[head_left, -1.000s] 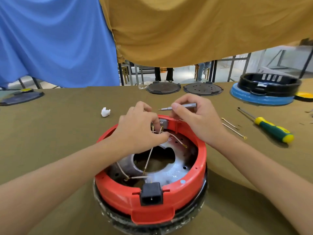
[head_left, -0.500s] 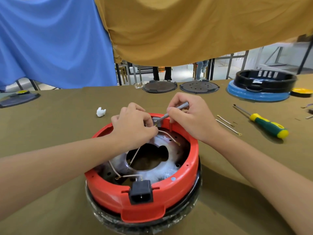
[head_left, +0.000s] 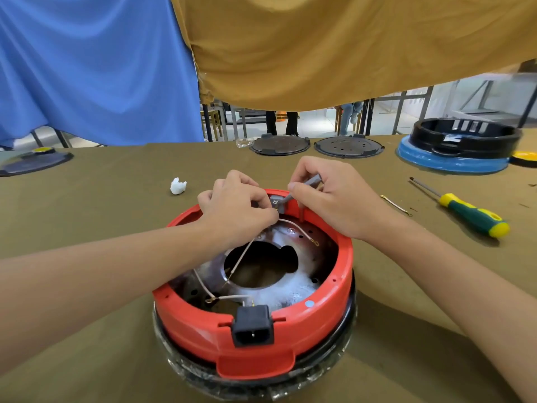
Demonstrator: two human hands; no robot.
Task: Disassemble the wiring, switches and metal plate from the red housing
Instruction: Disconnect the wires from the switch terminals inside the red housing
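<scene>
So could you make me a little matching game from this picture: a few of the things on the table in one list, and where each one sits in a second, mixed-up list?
Things:
1. screwdriver
2. black power socket
3. white crumpled scrap
4. grey tool

Places:
A. on the near wall of the red housing
B. pinched in the right hand, tip at the housing's far rim
C. lying on the table cloth, right of the housing
D. lying on the cloth, left of the left hand

Pairs: 1-C, 2-A, 3-D, 4-B
</scene>
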